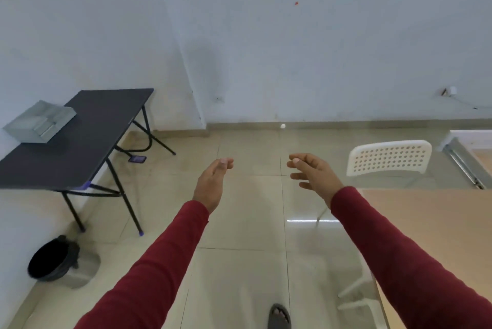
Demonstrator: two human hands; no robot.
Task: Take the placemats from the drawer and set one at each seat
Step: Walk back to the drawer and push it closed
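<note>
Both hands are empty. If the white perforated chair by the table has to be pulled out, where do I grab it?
Probably the top rail of the white perforated plastic chair's backrest: it faces you, upright and unobstructed. Bring the right hand, open and nearest, down from above and curl the grip over the rail. The left hand is also free.

Pale walls (292,49), glossy tiled floor (247,211)

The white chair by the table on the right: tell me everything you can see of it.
The white chair looks like plastic, its curved backrest pierced with rows of small round holes. It stands upright on the tiled floor at the far edge of the light wooden table, seen partly through a glassy panel. Its seat is hidden. Neither hand touches it.
</note>
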